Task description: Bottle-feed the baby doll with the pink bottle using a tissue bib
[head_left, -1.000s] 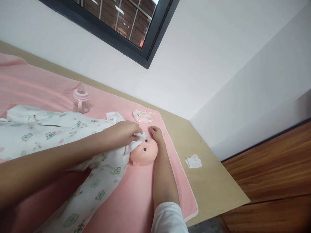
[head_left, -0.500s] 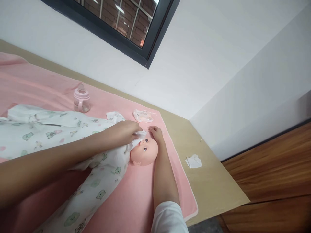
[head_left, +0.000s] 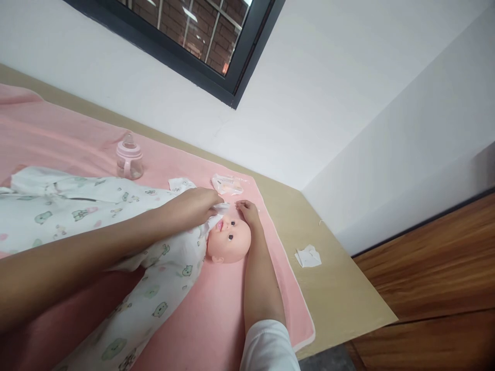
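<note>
A baby doll lies on its back, its bald head (head_left: 232,243) toward the right and its body in a white onesie (head_left: 162,281) with green animal prints. My left hand (head_left: 199,206) pinches a white tissue (head_left: 216,219) at the doll's chin. The doll's pink mouth shows just past the tissue's edge. My right forearm lies along the crown of the head. Beyond the head rests my right hand (head_left: 248,212), fingers loosely bent and apart, with nothing seen in them.
A pink baby bottle (head_left: 129,158) with a handle stands on the pink blanket (head_left: 185,319). Near the wall lies a clear plastic packet (head_left: 227,184). A crumpled white tissue (head_left: 308,256) lies on the bare tabletop (head_left: 340,304) at right. A dark-framed window (head_left: 235,85) is above.
My left hand has shifted slightly left with the tissue, off the doll's mouth toward its chin, so the mouth now shows more. My right hand has stayed in place.
</note>
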